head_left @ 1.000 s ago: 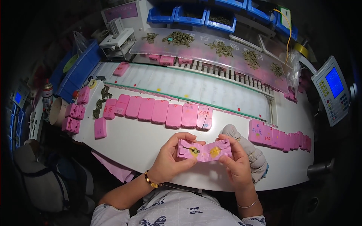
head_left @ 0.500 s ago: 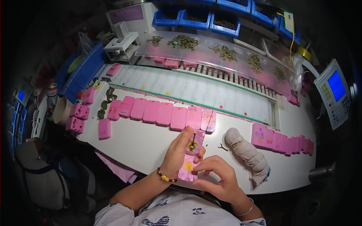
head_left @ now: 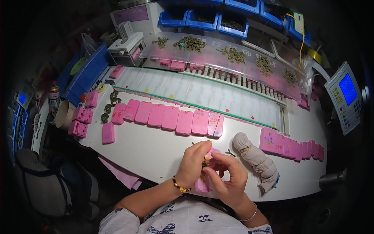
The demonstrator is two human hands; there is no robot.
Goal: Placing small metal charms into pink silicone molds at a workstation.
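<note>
Left of the cloth roll [head_left: 255, 160], left hand [head_left: 191, 164] pinches pink mould [head_left: 202, 184]; whether right hand [head_left: 233, 176] pinches it cannot be determined.

The left hand [head_left: 191, 163] is covering much of the pink mould [head_left: 202, 185], and the right hand [head_left: 230, 175] is hiding more of it. The dark piece [head_left: 205, 162] between them is showing too small to tell its shape. The upper edge is cutting off a blue bin [head_left: 240, 4], the lower edge the shirt [head_left: 187, 219]. The clear sheet [head_left: 212, 58] is partly veiling pink blocks [head_left: 178, 66].
</note>
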